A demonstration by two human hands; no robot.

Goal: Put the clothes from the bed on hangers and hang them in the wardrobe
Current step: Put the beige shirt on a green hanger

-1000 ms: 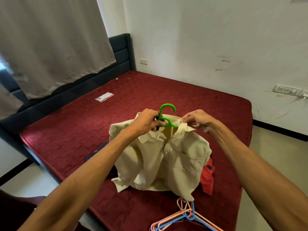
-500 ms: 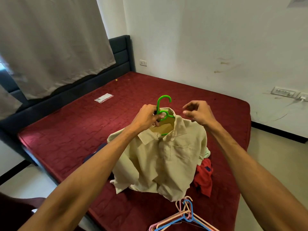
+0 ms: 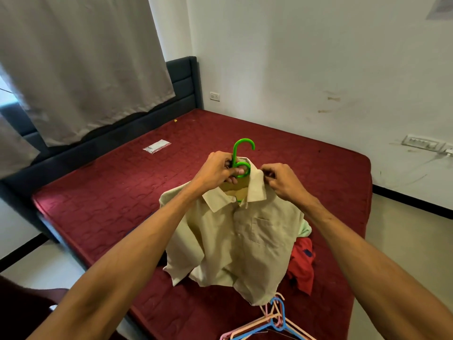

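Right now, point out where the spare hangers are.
In the head view, the spare hangers lie on the bed, lower right, just below the cream shirt.

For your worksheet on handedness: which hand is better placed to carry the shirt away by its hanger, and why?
Left. The left hand grips the green hanger below its hook, bearing the cream shirt; the right hand only pinches its collar.

Two bare arms reach forward over a bed (image 3: pixel 103 200) with a dark red quilted cover. The left hand (image 3: pixel 217 171) grips the neck of a green hanger (image 3: pixel 241 155) inside a cream shirt (image 3: pixel 235 231). The right hand (image 3: pixel 282 181) pinches the shirt's collar. Red clothes (image 3: pixel 302 263) lie beside the shirt, spare hangers (image 3: pixel 272 325) nearer. Grey curtains (image 3: pixel 81 62) hang at left.
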